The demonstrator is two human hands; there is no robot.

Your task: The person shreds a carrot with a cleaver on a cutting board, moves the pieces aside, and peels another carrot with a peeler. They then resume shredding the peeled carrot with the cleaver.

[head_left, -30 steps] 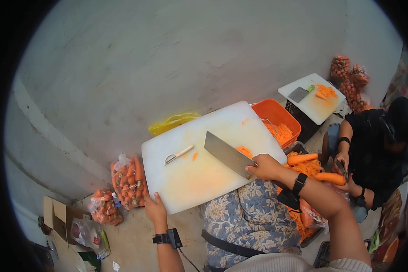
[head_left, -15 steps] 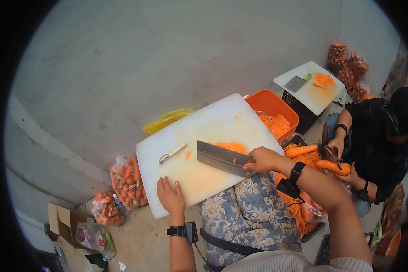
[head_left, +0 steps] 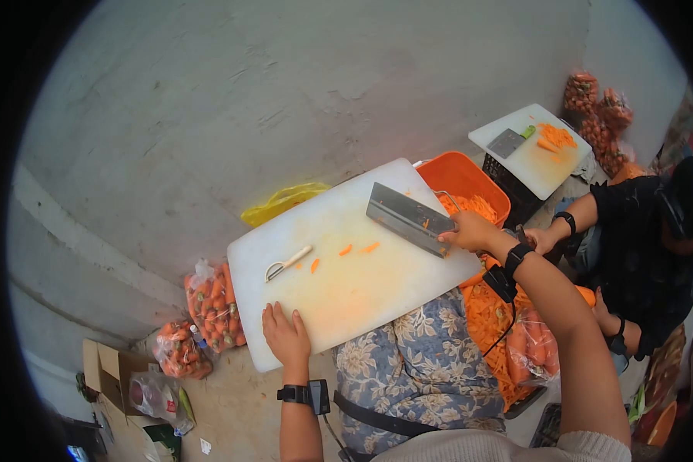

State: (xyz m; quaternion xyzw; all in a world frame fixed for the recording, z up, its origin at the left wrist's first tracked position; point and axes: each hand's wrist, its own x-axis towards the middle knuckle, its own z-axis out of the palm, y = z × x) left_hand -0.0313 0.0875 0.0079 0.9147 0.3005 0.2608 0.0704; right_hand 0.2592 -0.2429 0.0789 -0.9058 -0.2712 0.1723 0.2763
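Observation:
My right hand (head_left: pixel 473 232) grips the handle of a wide-bladed cleaver (head_left: pixel 410 219), which is tilted over the upper right of a white cutting board (head_left: pixel 339 289). Shredded carrot beyond the blade is mostly hidden. The fingers of my left hand (head_left: pixel 286 336) are outstretched on the board's lower left edge, holding nothing. Between the two hands lies a white-handled peeler (head_left: pixel 289 264), with a few carrot bits (head_left: pixel 315 266) beside it. An orange bin (head_left: pixel 470 175) holding shredded carrot (head_left: pixel 476 206) stands just past the cleaver.
Bags of carrots (head_left: pixel 215 308) sit at the left near a cardboard box (head_left: pixel 112 375). At the right, a co-worker (head_left: pixel 639 239) sits by a crate of shredded carrot (head_left: pixel 489 323). Behind is a second board (head_left: pixel 547 169) with another cleaver (head_left: pixel 507 143). A yellow bag (head_left: pixel 283 203) touches the wall side.
My right hand and the cleaver have moved up and right, toward the bin. The carrot pile is gone from the board's middle, leaving small bits. My left hand stays nearly where it was.

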